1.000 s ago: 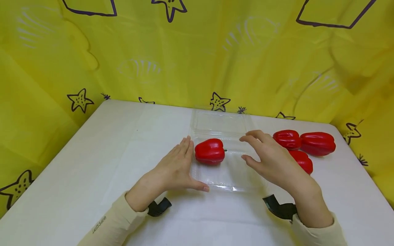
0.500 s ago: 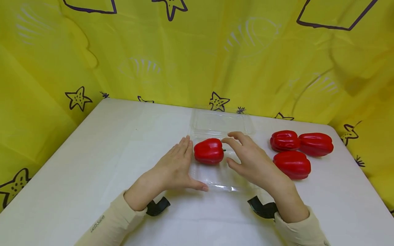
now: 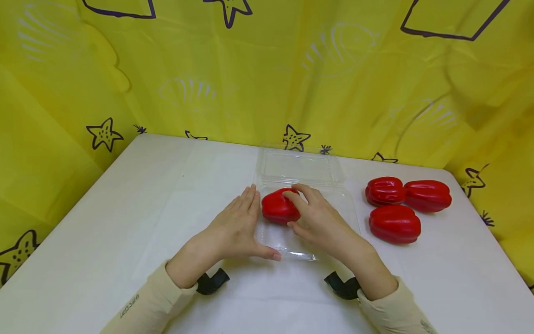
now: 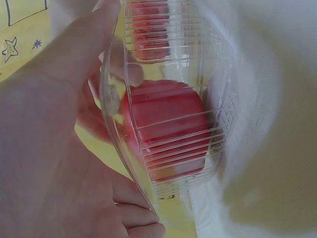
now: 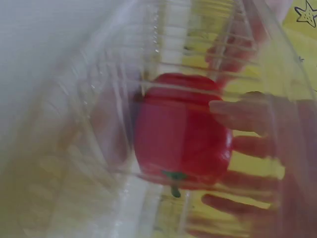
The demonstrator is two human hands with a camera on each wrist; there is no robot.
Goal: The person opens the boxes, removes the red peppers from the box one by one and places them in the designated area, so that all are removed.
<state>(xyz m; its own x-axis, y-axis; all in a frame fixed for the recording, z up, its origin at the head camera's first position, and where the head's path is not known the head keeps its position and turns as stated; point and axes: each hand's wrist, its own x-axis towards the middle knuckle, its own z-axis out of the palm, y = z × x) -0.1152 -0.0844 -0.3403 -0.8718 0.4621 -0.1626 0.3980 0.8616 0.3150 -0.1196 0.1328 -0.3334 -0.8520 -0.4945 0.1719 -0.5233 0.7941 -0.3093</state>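
Observation:
A red bell pepper [image 3: 279, 208] lies on its side in the base of a clear hinged plastic container [image 3: 288, 253], whose lid [image 3: 298, 167] is folded back. My right hand [image 3: 319, 222] reaches into the container, its bent fingers and thumb around the pepper's stem end. In the right wrist view, the pepper [image 5: 183, 134] shows a green stem between thumb and fingers, behind the clear wall. My left hand [image 3: 235, 232] lies along the container's left side, fingers straight and thumb spread at the front edge. The left wrist view shows the pepper [image 4: 168, 129] through the ribbed wall.
To the right of the container lie a red pepper [image 3: 395, 224], a smaller wrinkled one [image 3: 384, 191] and another long one [image 3: 428, 195]. They rest on a white table [image 3: 125, 222], backed by a yellow patterned curtain [image 3: 233, 79].
My right hand has moved left from beside the loose peppers to the pepper in the container, its fingers coming around it. The left hand has stayed at the container's side.

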